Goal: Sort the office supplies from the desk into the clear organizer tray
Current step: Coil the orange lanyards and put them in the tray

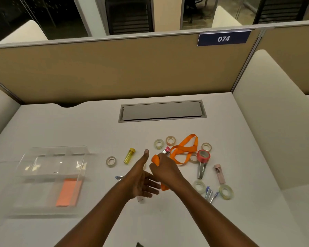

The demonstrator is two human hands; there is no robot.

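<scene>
An orange lanyard (185,148) lies looped on the white desk (78,125), its metal clip at the far end. My right hand (165,169) grips a bunched part of it, with one strap end hanging below the fist. My left hand (141,179) is beside it, fingers spread and thumb up, holding nothing. The clear organizer tray (53,175) stands at the left with an orange pad (68,191) in a near compartment. Around the lanyard lie several tape rolls (158,143), a red tape roll (203,155) and a yellow tube (129,155).
A pink tube (219,173) and blue-handled clips (210,193) lie to the right of my arms. Another clip (119,177) sits left of my left hand. A cable hatch (161,111) is set in the desk at the back, below the partition wall.
</scene>
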